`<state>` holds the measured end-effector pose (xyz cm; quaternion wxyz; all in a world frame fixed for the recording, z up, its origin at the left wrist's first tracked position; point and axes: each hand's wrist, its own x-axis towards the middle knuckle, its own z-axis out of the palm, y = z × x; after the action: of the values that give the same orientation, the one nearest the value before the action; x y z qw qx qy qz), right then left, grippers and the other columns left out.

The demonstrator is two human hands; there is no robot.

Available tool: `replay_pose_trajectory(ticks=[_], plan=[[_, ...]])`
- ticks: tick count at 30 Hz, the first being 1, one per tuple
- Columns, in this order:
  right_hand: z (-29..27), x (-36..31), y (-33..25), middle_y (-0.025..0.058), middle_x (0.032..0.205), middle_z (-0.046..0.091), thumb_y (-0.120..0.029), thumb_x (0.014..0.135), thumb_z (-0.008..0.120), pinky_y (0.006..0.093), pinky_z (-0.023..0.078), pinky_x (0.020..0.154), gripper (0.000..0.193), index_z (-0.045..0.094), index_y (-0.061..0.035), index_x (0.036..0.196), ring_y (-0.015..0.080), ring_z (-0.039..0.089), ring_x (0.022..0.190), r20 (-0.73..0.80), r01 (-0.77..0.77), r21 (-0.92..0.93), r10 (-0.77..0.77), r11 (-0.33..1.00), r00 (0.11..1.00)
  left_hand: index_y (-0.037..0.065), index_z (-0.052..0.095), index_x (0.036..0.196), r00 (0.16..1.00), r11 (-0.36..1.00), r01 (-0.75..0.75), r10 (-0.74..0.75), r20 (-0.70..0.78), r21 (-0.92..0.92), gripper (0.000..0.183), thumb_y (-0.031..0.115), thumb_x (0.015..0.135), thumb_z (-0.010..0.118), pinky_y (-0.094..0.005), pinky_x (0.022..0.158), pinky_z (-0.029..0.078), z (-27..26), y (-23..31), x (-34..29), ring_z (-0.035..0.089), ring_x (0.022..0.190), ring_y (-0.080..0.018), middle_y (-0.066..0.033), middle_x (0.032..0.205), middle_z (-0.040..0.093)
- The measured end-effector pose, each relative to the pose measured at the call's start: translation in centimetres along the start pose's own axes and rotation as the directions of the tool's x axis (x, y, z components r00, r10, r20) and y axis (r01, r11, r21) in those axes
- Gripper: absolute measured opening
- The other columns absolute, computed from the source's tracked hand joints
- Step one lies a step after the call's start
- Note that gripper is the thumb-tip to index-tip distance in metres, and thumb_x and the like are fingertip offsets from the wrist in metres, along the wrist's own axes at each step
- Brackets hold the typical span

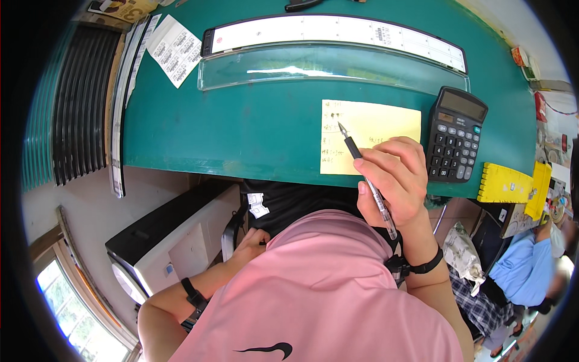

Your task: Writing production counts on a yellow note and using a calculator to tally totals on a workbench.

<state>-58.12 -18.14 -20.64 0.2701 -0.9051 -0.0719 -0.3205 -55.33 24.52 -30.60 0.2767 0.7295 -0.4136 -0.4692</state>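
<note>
My right hand (pixel 395 178) is closed round a clear-barrelled pen (pixel 351 145) with a black grip. The pen slants to the upper left, its tip at the left part of a yellow sheet of paper (pixel 386 120) bearing handwriting. Whether the tip touches the paper I cannot tell. Just right of the sheet lies a black calculator (pixel 455 136) with grey keys. Down by my lap, below the table edge, rests my left hand (pixel 250 242), its fingers bent and partly hidden beside my pink shirt, so its grip cannot be made out.
Across the far side of the green tabletop (pixel 241 120) lies a long white printed board with a clear strip (pixel 332 65). A label sheet (pixel 175 50) sits at left. Yellow plastic pieces (pixel 505 183) stick out at the right edge. Beyond them is a person in a blue top (pixel 525 265).
</note>
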Motion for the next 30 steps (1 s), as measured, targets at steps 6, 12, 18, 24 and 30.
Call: replay_pose_trajectory(ticks=[6, 12, 18, 24, 30], plan=[[0.3, -0.2, 0.0, 0.0096, 0.099, 0.073, -0.009, 0.072, 0.072, 0.0472, 0.053, 0.086, 0.034, 0.073, -0.0033, 0.106, 0.0300, 0.065, 0.090, -0.028, -0.065, -0.050, 0.063, 0.997, 0.998, 0.004, 0.072, 0.110, 0.987, 0.984, 0.104, -0.120, -0.105, -0.146, 0.024, 0.013, 0.088, 0.069, -0.0403, 0.099, 0.046, 1.3, -0.1, -0.5, 0.051, 0.116, -0.0351, -0.0165, 0.130, 0.050], [-0.7, -0.3, -0.2, 0.0101, 0.093, 0.070, -0.012, 0.068, 0.069, 0.0484, 0.053, 0.083, 0.031, 0.074, -0.0038, 0.098, 0.0304, 0.065, 0.084, -0.038, -0.013, 0.058, 0.015, 0.998, 0.999, 0.003, 0.072, 0.110, 0.990, 0.983, 0.104, -0.117, -0.081, -0.154, 0.025, 0.013, 0.087, 0.070, -0.0408, 0.099, 0.047, 0.0, 1.2, 0.2, 0.050, 0.117, -0.0353, -0.0160, 0.131, 0.050], [-0.7, -0.8, 0.3, 0.0110, 0.093, 0.070, -0.011, 0.069, 0.069, 0.0477, 0.054, 0.080, 0.030, 0.073, -0.0033, 0.098, 0.0308, 0.064, 0.079, -0.118, -0.001, 0.061, 0.009, 0.998, 0.993, 0.005, 0.073, 0.106, 0.993, 0.991, -0.096, 0.089, 0.076, 0.093, 0.026, 0.017, 0.083, 0.075, -0.0409, 0.098, 0.048, 0.0, -1.7, 0.5, 0.052, 0.115, -0.0348, -0.0137, 0.119, 0.054], [-0.2, -1.5, 0.5, 0.0148, 0.103, 0.071, -0.003, 0.077, 0.074, 0.0418, 0.054, 0.075, 0.037, 0.073, -0.0021, 0.114, 0.0294, 0.065, 0.077, -0.329, 0.036, 0.112, 0.003, 0.993, 0.944, 0.008, 0.067, 0.118, 0.835, 0.794, 0.477, -0.543, -0.087, -0.377, 0.038, 0.021, 0.086, 0.084, -0.0356, 0.093, 0.050, 3.4, -4.6, -0.1, 0.058, 0.101, -0.0259, -0.0122, 0.112, 0.054], [-5.8, -3.8, 0.7, 0.0194, 0.123, 0.074, -0.037, 0.111, 0.040, 0.0421, 0.052, 0.092, 0.055, 0.069, 0.0056, 0.129, 0.0342, 0.069, 0.108, -0.300, -0.313, -0.073, 0.278, 0.947, 0.912, 0.011, 0.070, 0.114, 0.791, 0.766, 0.607, -0.608, 0.069, -0.212, 0.030, 0.020, 0.088, 0.082, -0.0341, 0.093, 0.050, 2.7, -6.4, -0.1, 0.058, 0.101, -0.0258, -0.0111, 0.110, 0.056]])
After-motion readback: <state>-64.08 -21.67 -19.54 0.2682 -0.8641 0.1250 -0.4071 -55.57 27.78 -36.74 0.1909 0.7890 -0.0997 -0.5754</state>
